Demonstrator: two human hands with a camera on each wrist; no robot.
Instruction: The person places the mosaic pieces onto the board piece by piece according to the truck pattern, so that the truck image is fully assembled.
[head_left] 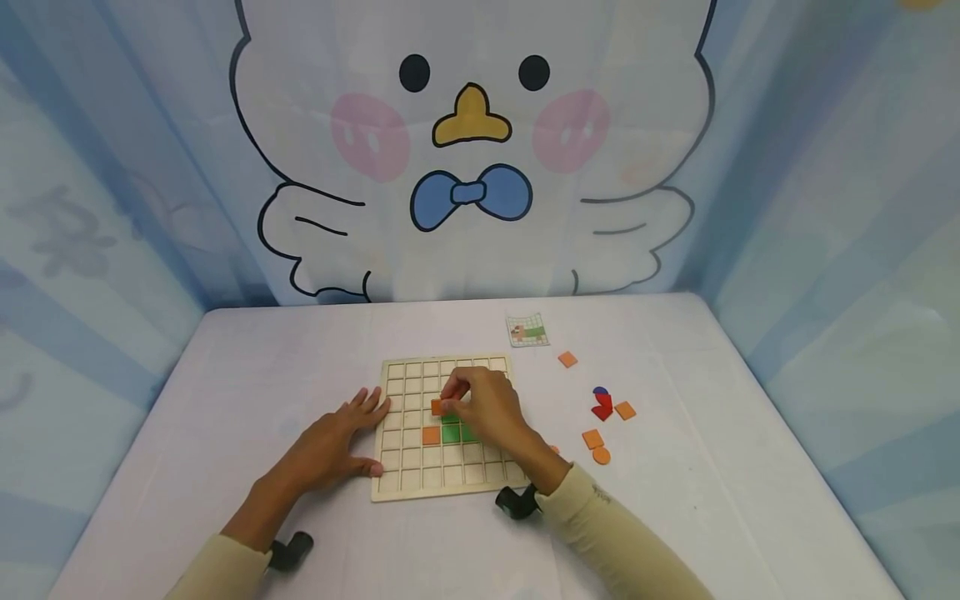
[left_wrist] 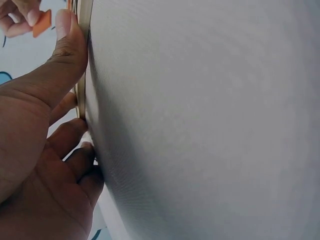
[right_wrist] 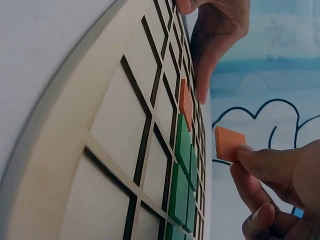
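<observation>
Thumb and index finger of my right hand [head_left: 486, 407] pinch an orange square tile [right_wrist: 228, 143] by its edge. The tile is held above the wooden grid board [head_left: 411, 482], apart from its surface in the right wrist view. Green square tiles [right_wrist: 182, 145] sit in neighbouring cells, with another orange square tile [head_left: 431, 436] beside them; my right hand partly covers this group in the head view. Against the board's left edge rests my left hand [head_left: 330, 446], fingers spread, with the thumb [left_wrist: 67, 45] touching the board's side.
Behind the board lies a small picture card [head_left: 528, 331] with a grid drawing. Loose pieces lie to the right: orange squares [head_left: 567, 359], an orange round piece [head_left: 602, 456], red pieces [head_left: 602, 407] and a partly covered blue piece [head_left: 600, 390]. Printed curtains surround the white table [head_left: 300, 350].
</observation>
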